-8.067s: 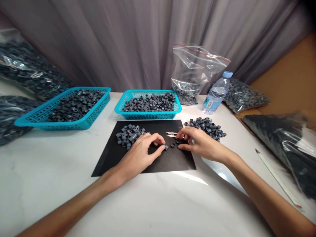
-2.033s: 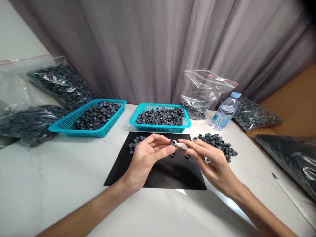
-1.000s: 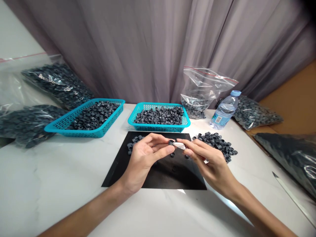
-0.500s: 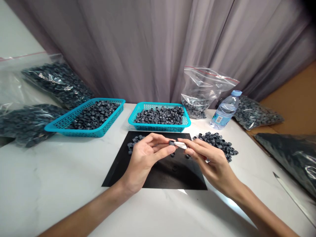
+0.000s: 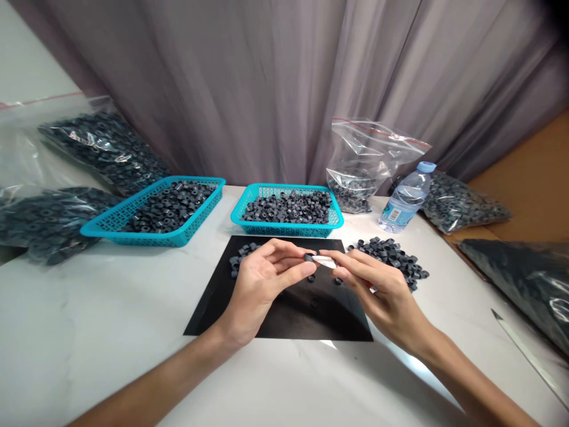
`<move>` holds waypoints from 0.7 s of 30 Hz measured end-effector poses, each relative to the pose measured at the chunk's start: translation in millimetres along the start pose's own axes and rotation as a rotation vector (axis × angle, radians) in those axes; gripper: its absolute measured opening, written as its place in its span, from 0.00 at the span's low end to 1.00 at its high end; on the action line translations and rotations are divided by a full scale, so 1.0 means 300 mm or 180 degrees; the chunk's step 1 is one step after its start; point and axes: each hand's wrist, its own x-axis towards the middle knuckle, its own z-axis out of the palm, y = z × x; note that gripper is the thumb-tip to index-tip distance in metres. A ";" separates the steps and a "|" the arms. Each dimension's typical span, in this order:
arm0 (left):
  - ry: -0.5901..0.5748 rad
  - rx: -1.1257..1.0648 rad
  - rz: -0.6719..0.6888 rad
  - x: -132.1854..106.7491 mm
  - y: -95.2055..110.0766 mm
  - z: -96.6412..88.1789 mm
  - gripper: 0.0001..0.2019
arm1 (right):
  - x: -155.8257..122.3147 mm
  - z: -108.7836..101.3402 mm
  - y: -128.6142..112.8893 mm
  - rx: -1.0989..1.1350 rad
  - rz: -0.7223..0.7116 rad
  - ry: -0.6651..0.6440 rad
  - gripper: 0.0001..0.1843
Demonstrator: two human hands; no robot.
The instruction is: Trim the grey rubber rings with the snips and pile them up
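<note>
Between the thumb and fingers of my left hand [image 5: 267, 276] is a small dark grey plastic ring [image 5: 308, 257]. My right hand [image 5: 380, 281] is closed around a small knife, whose pale pointed blade [image 5: 326, 261] sticks out to the left. The blade's tip meets the right side of the ring; whether it is inside the rim I cannot tell. The palm and fingers hide most of the handle. Both hands are above a black mat [image 5: 284, 320], where a couple of loose rings [image 5: 312, 278] lie beneath the fingers.
More rings [image 5: 242, 260] lie on the mat's far left, with a larger pile [image 5: 391, 256] at right. Behind stand two blue baskets of rings, one left [image 5: 178, 238] and one central [image 5: 287, 231]. A zip bag [image 5: 355, 184], water bottle [image 5: 406, 198] and filled bags [image 5: 102, 148] surround the white table.
The knife blade has turned slightly in my right hand and shows a narrower face. Both hands and the ring stay in nearly the same place.
</note>
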 end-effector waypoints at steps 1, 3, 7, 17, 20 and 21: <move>-0.0009 0.0002 0.0006 0.000 -0.001 -0.001 0.12 | 0.000 0.000 0.001 -0.0001 0.0005 -0.0009 0.19; -0.0022 0.0008 0.0025 0.000 -0.003 -0.003 0.12 | 0.000 -0.001 0.001 -0.0009 0.0010 -0.0013 0.19; -0.0039 0.0042 0.0018 0.000 -0.007 -0.007 0.12 | 0.004 -0.002 -0.004 -0.0026 -0.0017 0.0009 0.18; 0.0056 0.0058 -0.0032 -0.002 -0.006 -0.006 0.12 | -0.001 0.006 -0.005 -0.0004 -0.0027 0.0080 0.19; 0.0075 0.0026 -0.0079 -0.002 -0.003 -0.002 0.13 | -0.006 0.011 -0.001 0.0042 0.0030 0.0107 0.19; 0.0072 0.0011 -0.0094 -0.003 -0.002 -0.001 0.13 | -0.007 0.012 0.000 0.0044 0.0060 0.0132 0.19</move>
